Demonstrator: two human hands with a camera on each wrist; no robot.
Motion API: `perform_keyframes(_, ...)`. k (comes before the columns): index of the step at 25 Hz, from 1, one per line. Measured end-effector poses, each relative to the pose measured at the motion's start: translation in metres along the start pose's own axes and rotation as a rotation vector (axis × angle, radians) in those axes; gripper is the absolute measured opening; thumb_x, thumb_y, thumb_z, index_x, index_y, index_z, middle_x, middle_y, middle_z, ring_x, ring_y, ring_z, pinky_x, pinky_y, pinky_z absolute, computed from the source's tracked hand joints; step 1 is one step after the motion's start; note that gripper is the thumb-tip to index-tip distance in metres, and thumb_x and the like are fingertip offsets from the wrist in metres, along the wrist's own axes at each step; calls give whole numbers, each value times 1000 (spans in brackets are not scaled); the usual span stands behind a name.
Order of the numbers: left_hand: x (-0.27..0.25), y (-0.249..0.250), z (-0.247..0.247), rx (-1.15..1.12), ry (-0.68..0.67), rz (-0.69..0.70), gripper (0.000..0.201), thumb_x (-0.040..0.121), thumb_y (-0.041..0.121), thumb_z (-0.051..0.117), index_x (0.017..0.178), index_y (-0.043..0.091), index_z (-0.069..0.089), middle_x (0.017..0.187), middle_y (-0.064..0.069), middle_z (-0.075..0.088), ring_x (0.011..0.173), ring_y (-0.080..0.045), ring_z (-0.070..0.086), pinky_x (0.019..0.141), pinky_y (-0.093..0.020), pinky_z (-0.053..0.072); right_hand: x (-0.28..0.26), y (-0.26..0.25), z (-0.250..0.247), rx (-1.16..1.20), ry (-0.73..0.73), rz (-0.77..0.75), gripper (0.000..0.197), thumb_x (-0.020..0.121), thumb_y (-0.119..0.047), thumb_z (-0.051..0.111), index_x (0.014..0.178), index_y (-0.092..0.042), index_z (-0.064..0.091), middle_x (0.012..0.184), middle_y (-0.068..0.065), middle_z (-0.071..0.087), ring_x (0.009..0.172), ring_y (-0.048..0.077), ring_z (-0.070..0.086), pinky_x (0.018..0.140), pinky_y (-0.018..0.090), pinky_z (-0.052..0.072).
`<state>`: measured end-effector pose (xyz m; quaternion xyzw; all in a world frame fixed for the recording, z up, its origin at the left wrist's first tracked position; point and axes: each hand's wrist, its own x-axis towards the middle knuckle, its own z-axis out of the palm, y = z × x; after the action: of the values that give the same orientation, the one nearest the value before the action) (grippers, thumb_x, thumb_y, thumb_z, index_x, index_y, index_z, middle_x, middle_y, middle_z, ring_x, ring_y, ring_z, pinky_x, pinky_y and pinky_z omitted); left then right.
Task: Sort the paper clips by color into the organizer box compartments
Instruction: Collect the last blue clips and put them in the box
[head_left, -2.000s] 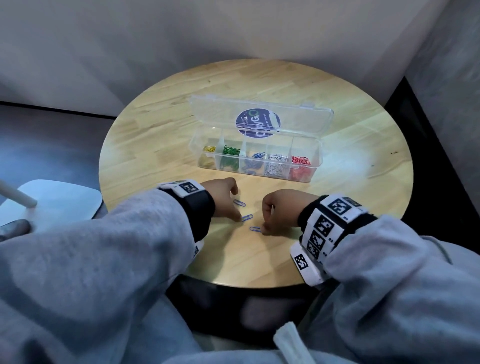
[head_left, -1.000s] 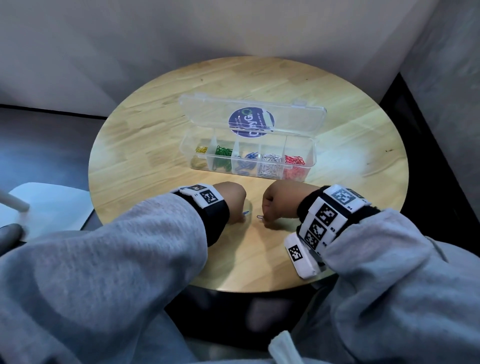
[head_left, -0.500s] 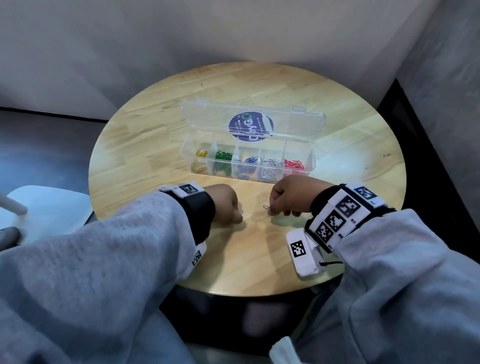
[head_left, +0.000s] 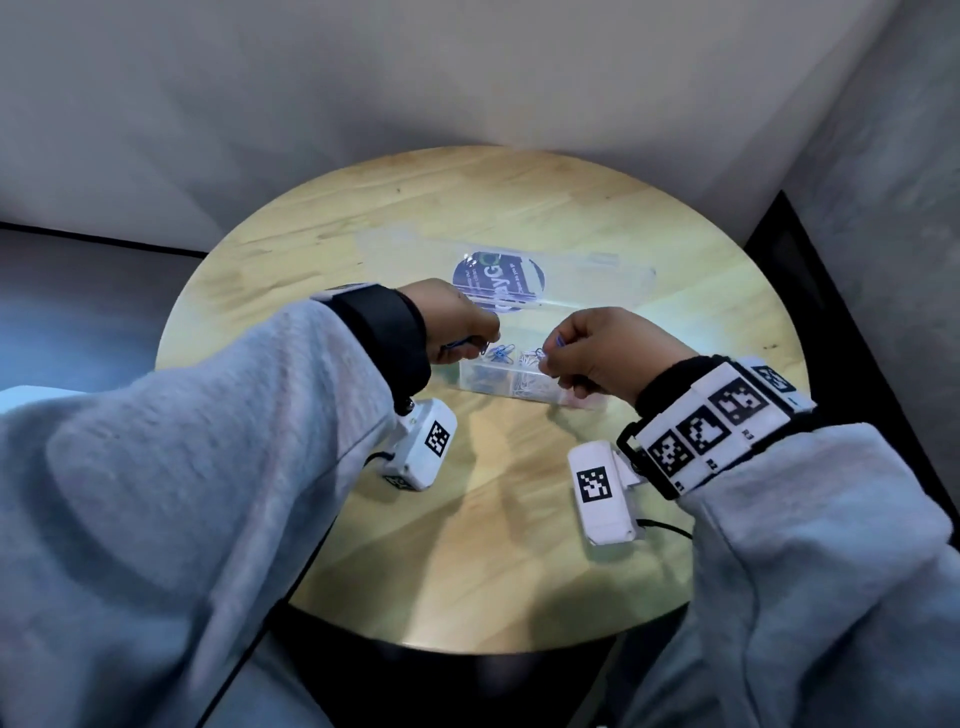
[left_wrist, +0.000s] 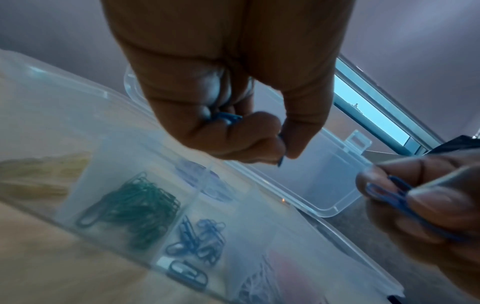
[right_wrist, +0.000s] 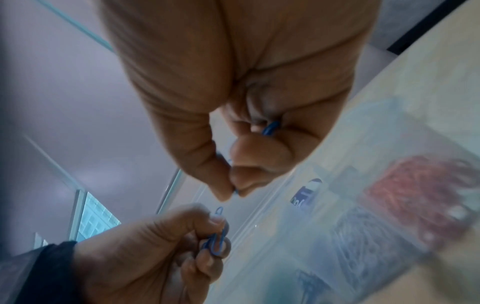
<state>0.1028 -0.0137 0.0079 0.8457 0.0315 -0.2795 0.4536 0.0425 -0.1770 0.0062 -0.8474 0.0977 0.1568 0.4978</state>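
The clear organizer box (head_left: 511, 387) stands open mid-table, its lid (head_left: 587, 278) laid back. Its compartments hold yellow (left_wrist: 44, 170), green (left_wrist: 135, 205), blue (left_wrist: 197, 232), white and red clips (right_wrist: 420, 185). My left hand (head_left: 480, 345) hovers over the box's middle and pinches blue paper clips (left_wrist: 228, 118) in curled fingers. Facing it from the right, my right hand (head_left: 550, 358) pinches another blue clip (left_wrist: 389, 189) between thumb and forefinger. The left hand hides the box's left end in the head view.
The round wooden table (head_left: 467, 545) stands in a corner, with walls close behind and to the right. A blue round sticker (head_left: 493, 283) marks the lid. Wrist cameras (head_left: 602, 488) hang under both grey sleeves. No loose clips show on the tabletop.
Both hands picked the blue clips off the table's near part, lifted, and moved forward to hover over the open box.
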Motion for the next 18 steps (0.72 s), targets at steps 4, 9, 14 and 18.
perform_keyframes(4,14,8,2,-143,30,11,9,82,3,67,85,3,58,70,-10,54,52,-14,52,62,-18,51,18,-18,-4,-73,7,37,20,82,-6,64,66,-13,54,64,5,57,50,15,50,55,22,45)
perform_keyframes(9,12,9,-2,-222,-3,36,7,85,4,61,88,8,57,86,-9,50,84,-19,49,73,-18,46,38,-27,5,-25,25,68,21,82,-4,64,67,-13,52,66,8,57,53,19,51,66,30,50)
perform_keyframes(14,-1,-2,-25,-308,18,114,19,89,0,53,80,16,58,80,-2,57,75,-9,55,74,-15,48,49,-31,19,-80,37,76,19,75,-2,64,94,-4,67,83,10,60,86,27,62,92,40,53)
perform_keyframes(18,-19,-5,-55,-242,118,230,18,88,1,56,82,17,60,76,-3,61,75,-12,61,73,-20,53,34,-39,24,-305,51,9,36,81,-7,56,116,-11,64,80,0,57,85,18,53,77,24,42)
